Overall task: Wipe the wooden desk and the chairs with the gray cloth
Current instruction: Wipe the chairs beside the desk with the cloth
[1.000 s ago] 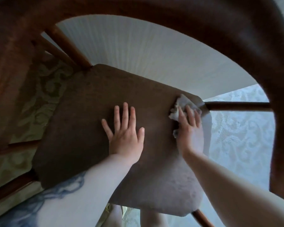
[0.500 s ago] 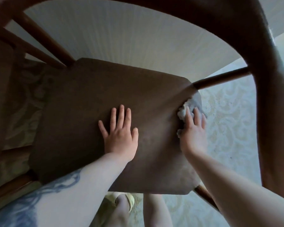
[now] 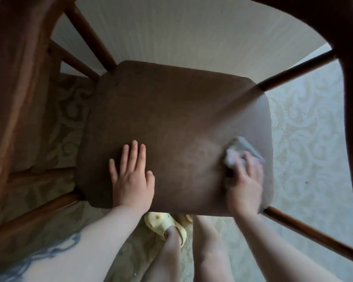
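Note:
I look straight down on a chair with a brown upholstered seat (image 3: 175,123) and a dark wooden frame (image 3: 351,98). My left hand (image 3: 131,178) lies flat on the near middle of the seat, fingers straight. My right hand (image 3: 244,184) presses the crumpled gray cloth (image 3: 238,151) onto the seat's right side, near its edge; the hand is blurred with motion. The cloth sticks out beyond my fingertips. The wooden desk is not in view.
The chair's curved back rail arches round the top and right, with rungs (image 3: 308,233) at the right and spindles (image 3: 86,37) at the upper left. A pale wall (image 3: 192,33) stands behind. Patterned carpet (image 3: 306,139) lies below. My legs and a yellow slipper (image 3: 163,222) are under the seat's near edge.
My right hand has drawn the cloth back from the seat's far right corner toward me along the right side. The view has pulled back; my left hand stays flat on the seat.

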Demonstrator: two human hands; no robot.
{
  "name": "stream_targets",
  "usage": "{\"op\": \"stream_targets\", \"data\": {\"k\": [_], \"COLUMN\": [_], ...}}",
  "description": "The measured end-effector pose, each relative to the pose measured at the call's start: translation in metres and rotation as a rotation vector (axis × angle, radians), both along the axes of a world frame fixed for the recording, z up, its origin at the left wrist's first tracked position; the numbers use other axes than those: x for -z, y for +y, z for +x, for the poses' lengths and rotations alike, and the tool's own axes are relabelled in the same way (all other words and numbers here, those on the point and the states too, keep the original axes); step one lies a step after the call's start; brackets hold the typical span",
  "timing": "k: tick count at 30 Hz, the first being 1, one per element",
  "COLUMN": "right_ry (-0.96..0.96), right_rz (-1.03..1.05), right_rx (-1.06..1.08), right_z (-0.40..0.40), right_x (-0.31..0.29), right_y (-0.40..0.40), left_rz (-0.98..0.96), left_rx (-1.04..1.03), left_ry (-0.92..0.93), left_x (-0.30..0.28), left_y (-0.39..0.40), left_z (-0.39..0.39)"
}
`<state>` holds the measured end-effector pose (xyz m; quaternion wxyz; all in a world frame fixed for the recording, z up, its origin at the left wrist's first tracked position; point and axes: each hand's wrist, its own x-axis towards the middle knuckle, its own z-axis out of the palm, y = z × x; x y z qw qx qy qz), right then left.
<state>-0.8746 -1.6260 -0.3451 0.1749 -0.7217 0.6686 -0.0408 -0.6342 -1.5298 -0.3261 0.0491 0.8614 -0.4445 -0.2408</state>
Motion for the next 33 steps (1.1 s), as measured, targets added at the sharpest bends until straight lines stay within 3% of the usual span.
{"op": "stream_targets", "data": {"k": [2, 3, 4, 7, 8, 9, 12, 15, 16, 17, 20, 21, 22, 25, 27, 30, 33], "right_ry": [-0.017, -0.027, -0.079, -0.123, -0.091, -0.056, 0.079, -0.031, -0.064, -0.096, -0.141, -0.102, -0.069, 0.008, 0.012, -0.066, -0.140], "right_rz": [0.052, 0.018, -0.046, -0.077, -0.057, -0.036, -0.028, -0.003, -0.041, -0.096, -0.128, -0.149, -0.128, -0.004, 0.013, -0.053, -0.028], "right_rx": [0.409, 0.407, 0.271, -0.402, -0.510, -0.477, -0.008, 0.515, 0.554, 0.447, -0.304, -0.382, -0.301, 0.303, 0.360, 0.105, -0.501], "right_z": [-0.015, -0.002, 0.017, 0.061, 0.059, 0.048, -0.004, -0.025, -0.015, -0.002, 0.017, 0.011, -0.003, -0.038, -0.028, 0.030, 0.085], "right_x": [-0.007, -0.009, -0.009, 0.001, 0.004, 0.008, 0.009, 0.004, -0.001, -0.003, 0.009, 0.014, 0.018, 0.011, 0.006, 0.006, 0.010], "right_y": [-0.003, 0.000, 0.004, 0.033, 0.034, 0.028, 0.003, -0.011, -0.009, -0.005, 0.022, 0.020, 0.012, -0.011, -0.029, -0.039, 0.001], "left_rz": [-0.009, -0.006, -0.005, -0.023, -0.026, -0.030, -0.017, -0.002, -0.003, -0.007, 0.015, 0.011, -0.001, 0.032, 0.072, 0.055, 0.035], "left_rx": [0.035, 0.043, 0.044, 0.078, 0.113, 0.149, 0.219, 0.241, 0.233, 0.224, 0.208, 0.203, 0.205, 0.232, 0.173, 0.079, -0.027], "left_ry": [0.003, 0.003, 0.006, 0.021, 0.035, 0.047, 0.071, 0.070, 0.074, 0.076, 0.064, 0.047, 0.032, -0.001, -0.011, -0.015, -0.013], "left_x": [0.002, 0.003, 0.005, 0.006, 0.006, 0.007, 0.008, 0.009, 0.009, 0.009, 0.011, 0.012, 0.011, 0.008, 0.005, 0.003, 0.006], "left_y": [0.002, 0.001, -0.001, -0.011, -0.015, -0.020, -0.035, -0.044, -0.045, -0.047, -0.047, -0.046, -0.045, -0.038, -0.035, -0.035, -0.032], "left_z": [-0.013, -0.020, -0.027, -0.051, -0.059, -0.066, -0.084, -0.099, -0.104, -0.108, -0.113, -0.110, -0.107, -0.094, -0.087, -0.083, -0.067]}}
